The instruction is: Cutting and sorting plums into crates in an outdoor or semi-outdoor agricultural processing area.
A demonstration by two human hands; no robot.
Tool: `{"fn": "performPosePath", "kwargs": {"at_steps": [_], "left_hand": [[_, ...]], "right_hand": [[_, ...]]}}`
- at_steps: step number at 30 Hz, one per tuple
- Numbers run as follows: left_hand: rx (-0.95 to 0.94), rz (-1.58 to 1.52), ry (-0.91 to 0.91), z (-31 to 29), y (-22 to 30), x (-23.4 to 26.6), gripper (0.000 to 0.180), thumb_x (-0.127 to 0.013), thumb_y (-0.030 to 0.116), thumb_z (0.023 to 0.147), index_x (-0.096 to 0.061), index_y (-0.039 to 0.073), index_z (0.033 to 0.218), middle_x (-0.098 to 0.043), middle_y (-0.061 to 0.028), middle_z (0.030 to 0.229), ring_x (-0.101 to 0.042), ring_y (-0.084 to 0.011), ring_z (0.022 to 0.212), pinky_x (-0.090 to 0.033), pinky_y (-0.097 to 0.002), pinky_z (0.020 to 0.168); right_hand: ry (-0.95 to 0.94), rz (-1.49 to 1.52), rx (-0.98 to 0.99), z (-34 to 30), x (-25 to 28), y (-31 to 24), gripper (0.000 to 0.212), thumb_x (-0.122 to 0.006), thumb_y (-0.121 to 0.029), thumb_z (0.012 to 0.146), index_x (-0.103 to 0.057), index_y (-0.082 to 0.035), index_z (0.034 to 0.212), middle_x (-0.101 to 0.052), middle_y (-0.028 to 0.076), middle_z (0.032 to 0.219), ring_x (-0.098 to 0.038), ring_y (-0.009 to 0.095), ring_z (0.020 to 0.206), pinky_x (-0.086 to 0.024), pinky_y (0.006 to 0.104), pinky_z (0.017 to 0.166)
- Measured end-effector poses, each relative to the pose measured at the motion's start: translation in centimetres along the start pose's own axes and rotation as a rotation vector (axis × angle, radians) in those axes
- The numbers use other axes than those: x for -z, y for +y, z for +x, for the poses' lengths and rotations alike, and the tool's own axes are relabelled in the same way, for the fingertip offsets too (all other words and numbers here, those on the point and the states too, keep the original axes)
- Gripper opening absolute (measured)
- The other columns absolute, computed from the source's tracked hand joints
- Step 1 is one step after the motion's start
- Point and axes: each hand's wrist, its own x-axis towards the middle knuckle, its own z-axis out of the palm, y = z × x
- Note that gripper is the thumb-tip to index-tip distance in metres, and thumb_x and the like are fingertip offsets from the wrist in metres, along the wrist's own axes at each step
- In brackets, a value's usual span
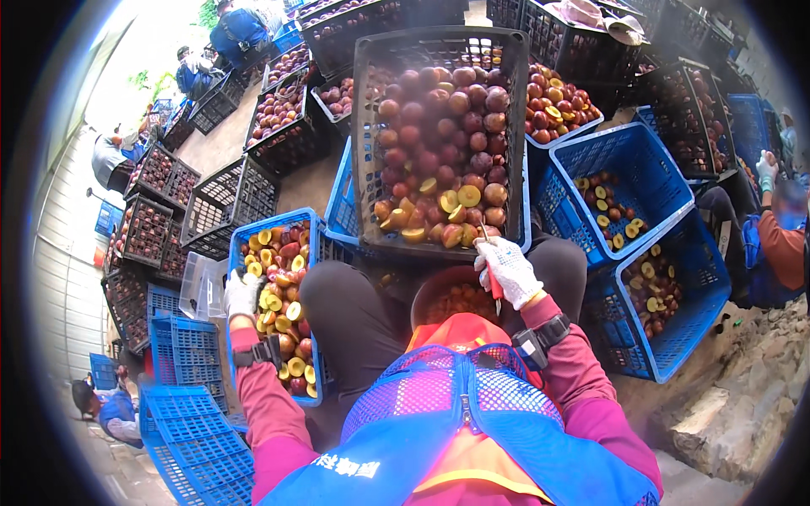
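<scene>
- One white-gloved right hand (509, 268) grasped a slim knife with a red handle (495, 285), its blade pointing up toward the near edge of a large black plastic crate (360, 152).
- One white-gloved left hand (242, 295) lay at the outer side of a long blue plastic crate (315, 244); I could not tell whether its fingers were closed on anything.
- The round, dark red plums (447, 126) filled much of the black crate, with yellow-fleshed cut halves (468, 196) at its near end; more halves were heaped in the long blue crate, beside the wearer's left leg.
- I judged the step to be halving fruit. Doing it well called for a short, controlled cut, fingertips behind the edge, and the knife lowered whenever the left hand reached across.
- I also thought the halves needed gentle placing, since that heap stood high.
- A reddish round bowl (419, 297) sat between the knees; its small orange-red contents were too blurred for me to name.
- No surface served as a bench: crates stood on a dull brown floor (304, 187), two open blue ones (666, 156) (710, 295) at the right holding cut fruit.
- Beyond, I saw stacked black crates (156, 177), a pale wall (55, 219), rough stone (726, 413) and a co-worker (786, 240) on the right.
</scene>
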Motion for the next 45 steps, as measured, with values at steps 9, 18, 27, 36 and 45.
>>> {"fn": "performPosePath", "kwargs": {"at_steps": [9, 18, 27, 36, 45], "left_hand": [[-0.980, 0.105, -0.274, -1.4, 41.8, -16.9, 0.070, -0.075, 0.035, 0.097, -0.055, 0.012, 0.160, -0.058, -0.0189, 0.157, -0.068, -0.0385, 0.128, -0.054, -0.0501, 0.110], [-0.758, -0.133, -0.357, -1.4, 48.3, -24.6, 0.066, -0.083, 0.021, 0.093, -0.057, 0.007, 0.153, -0.063, -0.0223, 0.148, -0.074, -0.0394, 0.125, -0.060, -0.0493, 0.106], [0.094, -1.816, -1.381, -13.9, 35.4, -10.4, 0.051, -0.072, 0.040, 0.111, -0.061, 0.011, 0.152, -0.071, -0.0086, 0.137, -0.068, -0.0244, 0.128, -0.058, -0.0439, 0.109], [0.124, -2.073, -1.516, -24.3, 28.1, -3.6, 0.053, -0.075, 0.038, 0.109, -0.064, 0.005, 0.149, -0.072, -0.0106, 0.144, -0.067, -0.0256, 0.134, -0.047, -0.0462, 0.125], [-0.011, -1.975, -1.294, -22.6, 22.0, -4.8, 0.052, -0.080, 0.030, 0.106, -0.065, 0.005, 0.148, -0.072, -0.0089, 0.140, -0.069, -0.0241, 0.132, -0.052, -0.0423, 0.119]], "right_hand": [[-0.024, 0.084, -0.029, 2.5, 2.4, -2.5, 0.040, -0.059, -0.031, 0.119, -0.067, -0.008, 0.151, -0.069, 0.003, 0.087, -0.063, 0.009, 0.057, -0.052, 0.0245, 0.053], [0.065, -0.205, 0.266, 5.0, 4.6, 1.4, 0.043, -0.058, -0.035, 0.119, -0.062, -0.009, 0.153, -0.063, 0.001, 0.080, -0.057, 0.009, 0.055, -0.047, 0.0254, 0.050], [0.130, -0.094, 0.344, -0.2, -1.3, -3.1, 0.039, -0.051, -0.025, 0.120, -0.061, -0.005, 0.152, -0.067, 0.006, 0.089, -0.061, 0.014, 0.065, -0.051, 0.0302, 0.062], [0.261, -0.724, 1.026, -3.3, -9.1, -2.3, 0.038, -0.063, -0.022, 0.115, -0.066, -0.001, 0.146, -0.080, 0.022, 0.104, -0.078, 0.040, 0.087, -0.062, 0.0463, 0.075], [0.142, -0.833, 0.865, -5.7, -14.0, -2.0, 0.038, -0.059, -0.023, 0.116, -0.066, 0.003, 0.144, -0.075, 0.029, 0.127, -0.077, 0.041, 0.105, -0.062, 0.0476, 0.086]]}}
